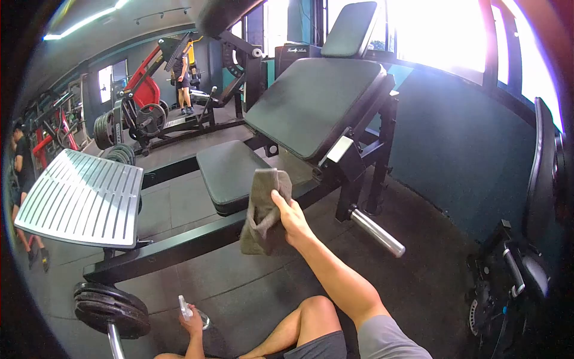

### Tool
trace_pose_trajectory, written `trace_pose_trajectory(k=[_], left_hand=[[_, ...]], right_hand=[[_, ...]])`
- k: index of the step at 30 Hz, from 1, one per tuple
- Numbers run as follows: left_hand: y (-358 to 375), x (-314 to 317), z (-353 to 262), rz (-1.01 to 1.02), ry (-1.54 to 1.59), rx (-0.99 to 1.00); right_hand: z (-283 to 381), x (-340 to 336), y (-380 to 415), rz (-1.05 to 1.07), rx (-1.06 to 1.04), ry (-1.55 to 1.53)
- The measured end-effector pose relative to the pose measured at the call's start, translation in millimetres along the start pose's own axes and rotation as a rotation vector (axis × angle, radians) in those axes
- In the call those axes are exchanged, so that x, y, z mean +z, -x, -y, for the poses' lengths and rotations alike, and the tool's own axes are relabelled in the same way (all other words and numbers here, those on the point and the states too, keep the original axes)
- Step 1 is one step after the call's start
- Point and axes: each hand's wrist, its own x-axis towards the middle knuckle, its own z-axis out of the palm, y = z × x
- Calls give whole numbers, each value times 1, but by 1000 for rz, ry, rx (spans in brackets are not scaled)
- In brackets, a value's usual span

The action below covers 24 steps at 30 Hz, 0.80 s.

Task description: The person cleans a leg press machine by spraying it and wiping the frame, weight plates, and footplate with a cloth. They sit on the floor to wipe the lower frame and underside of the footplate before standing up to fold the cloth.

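My right hand [291, 220] is stretched forward and closed around a dark olive-grey cloth [261, 222], the thumb pressed on its face. The cloth hangs folded in front of the black padded seat [230, 175] of a weight machine and overlaps the frame beam [173, 248] in this view. Low down, my left hand [192, 324] grips a spray bottle [184, 307] with a white trigger head; most of the bottle is hidden by the fingers. Above the seat is the machine's large tilted back pad [317, 103].
A slotted metal footplate [84, 200] stands at the left, above stacked weight plates [110, 308] on a bar. A chrome peg [376, 232] sticks out at right. Another machine [514, 281] stands at far right. Two people are farther off, one person [182, 78] near red equipment.
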Motion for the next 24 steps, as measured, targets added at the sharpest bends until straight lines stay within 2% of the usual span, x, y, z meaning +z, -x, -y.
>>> trace_pose_trajectory(k=[3, 7, 9, 10, 11, 13, 15, 16, 18, 19, 20, 21, 22, 23, 24], left_hand=[[-3, 4, 21, 20, -143, -27], [-3, 6, 31, 37, -79, -62], [-3, 5, 33, 62, -80, -66], [-3, -5, -4, 21, -53, -63], [-2, 3, 29, 53, -166, -87], [-1, 5, 29, 12, -156, -102], [-2, -2, 14, 15, -199, -13], [-1, 6, 29, -3, -150, 52], [-2, -3, 9, 37, -185, -14], [-5, -4, 2, 55, -200, -41], [-7, 0, 7, 66, -181, -19], [-7, 1, 6, 76, -175, -32], [-8, 0, 3, 89, -174, -41], [-8, -2, 2, 94, -175, -48], [-6, 3, 7, 75, -257, -99]], right_hand=[[43, 53, 3, 67, -12, 7], [76, 105, -34, 274, 78, -187], [88, 121, -55, 324, 52, -222], [93, 126, -61, 291, 34, -210], [96, 130, -67, 261, 17, -197], [88, 111, -96, 290, 79, -94], [64, 64, -138, 241, 123, 200], [55, 39, -155, 105, -6, 878], [37, 25, -153, -240, -322, 1576], [30, 31, -137, -440, -483, 1581], [22, 44, -130, -315, -636, 1424], [6, 55, -119, -87, -829, 1294], [-11, 65, -103, 179, -1042, 1337], [-26, 74, -82, 469, -1053, 1441], [-44, 67, -77, 452, -1086, 1610]])
